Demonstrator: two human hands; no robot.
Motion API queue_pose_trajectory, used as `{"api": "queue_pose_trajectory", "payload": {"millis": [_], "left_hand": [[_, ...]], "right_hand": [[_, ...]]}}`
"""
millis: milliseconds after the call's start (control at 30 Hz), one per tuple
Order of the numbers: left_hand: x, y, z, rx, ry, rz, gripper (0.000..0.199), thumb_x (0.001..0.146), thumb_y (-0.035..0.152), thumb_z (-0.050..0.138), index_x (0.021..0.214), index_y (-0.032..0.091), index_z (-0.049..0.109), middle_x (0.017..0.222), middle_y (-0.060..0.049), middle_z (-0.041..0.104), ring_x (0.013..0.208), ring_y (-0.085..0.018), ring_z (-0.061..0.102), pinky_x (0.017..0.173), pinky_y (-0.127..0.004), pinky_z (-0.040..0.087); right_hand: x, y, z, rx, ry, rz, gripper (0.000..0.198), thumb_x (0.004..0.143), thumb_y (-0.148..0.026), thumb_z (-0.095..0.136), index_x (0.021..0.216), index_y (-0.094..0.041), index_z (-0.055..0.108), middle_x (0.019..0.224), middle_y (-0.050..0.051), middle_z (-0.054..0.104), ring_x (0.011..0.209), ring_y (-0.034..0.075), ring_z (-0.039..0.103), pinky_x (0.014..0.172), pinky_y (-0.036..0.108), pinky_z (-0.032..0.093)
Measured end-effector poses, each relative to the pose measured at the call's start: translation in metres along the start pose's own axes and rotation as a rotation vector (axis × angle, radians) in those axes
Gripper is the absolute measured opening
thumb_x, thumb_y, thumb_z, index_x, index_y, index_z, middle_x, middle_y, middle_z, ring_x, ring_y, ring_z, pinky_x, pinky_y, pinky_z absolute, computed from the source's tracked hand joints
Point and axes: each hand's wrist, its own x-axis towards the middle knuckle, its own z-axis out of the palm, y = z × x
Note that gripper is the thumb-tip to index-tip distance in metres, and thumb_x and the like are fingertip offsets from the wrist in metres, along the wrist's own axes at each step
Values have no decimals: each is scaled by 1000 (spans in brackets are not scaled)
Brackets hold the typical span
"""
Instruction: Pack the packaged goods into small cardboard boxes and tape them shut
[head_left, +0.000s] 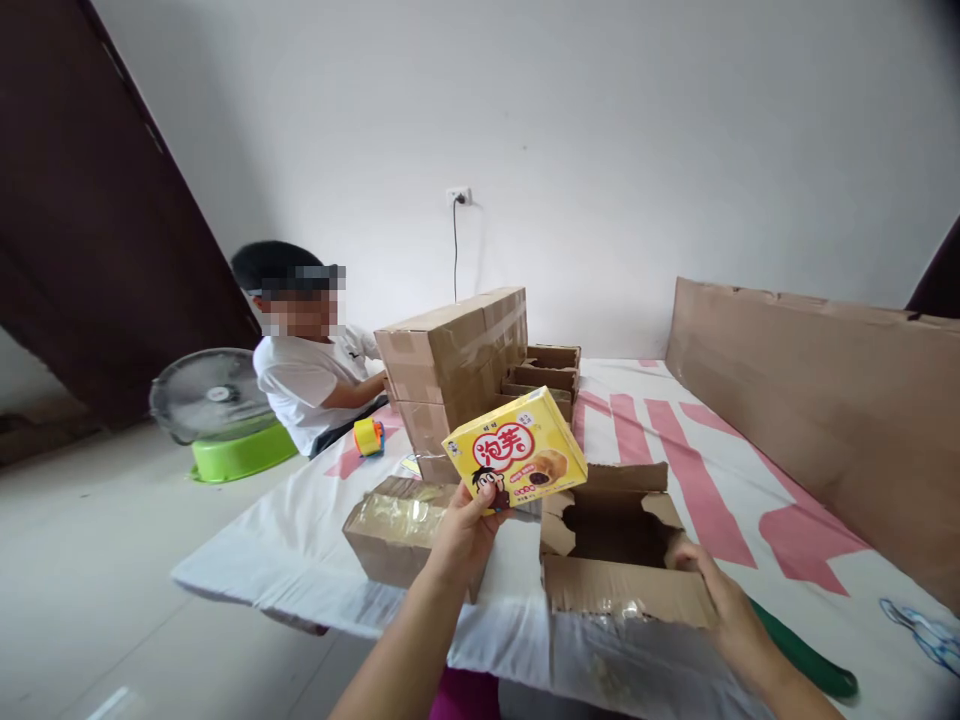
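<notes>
My left hand (469,530) grips a yellow snack box (551,425) by its lower left corner and holds it up, tilted, with its printed front toward me. Below and to the right of it stands an open cardboard box (626,585), flaps spread and its inside dark. My right hand (709,580) grasps the right side of this carton, with some fingertips hidden behind the cardboard. Left of the carton, partly behind my left forearm, a taped cardboard box (397,525) lies on the white and pink cloth.
Taped cartons (450,350) are stacked ahead, with open cartons (551,365) behind them. A tape dispenser (369,437) lies left, near a seated person (300,385) and a fan (217,395). A large cardboard panel (810,400) stands right; a green handle-like object (806,655) lies beside my right forearm.
</notes>
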Motion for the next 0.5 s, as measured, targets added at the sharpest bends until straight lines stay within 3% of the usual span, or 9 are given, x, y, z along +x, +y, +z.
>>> {"api": "queue_pose_trajectory", "payload": {"millis": [167,267,400,500], "left_hand": [[-20,0,15,34,-186,22,52,64,33,86,107,19,61,100,-7,73,84,-23,71,68,-30,59],[-24,-10,24,72,-251,23,68,64,32,86,122,20,53,112,-10,71,101,-28,68,83,-38,57],[-13,-14,22,157,-218,29,67,67,29,84,125,21,50,113,-11,70,105,-28,66,85,-38,56],[0,-4,17,241,-175,21,64,64,30,86,117,19,54,110,-11,70,101,-28,67,78,-35,56]], "right_hand": [[34,-18,37,-20,-9,-35,55,74,-22,55,129,-23,45,120,10,66,100,27,68,85,39,53],[57,-43,52,4,-142,-99,64,73,-15,53,137,-22,45,127,14,64,111,29,64,90,45,52],[75,-79,31,162,-270,-208,79,65,-12,64,141,-25,46,148,11,47,139,30,39,111,50,35],[86,-104,0,422,-323,-193,87,64,-20,76,144,-26,42,154,8,39,144,31,28,115,55,26]]}}
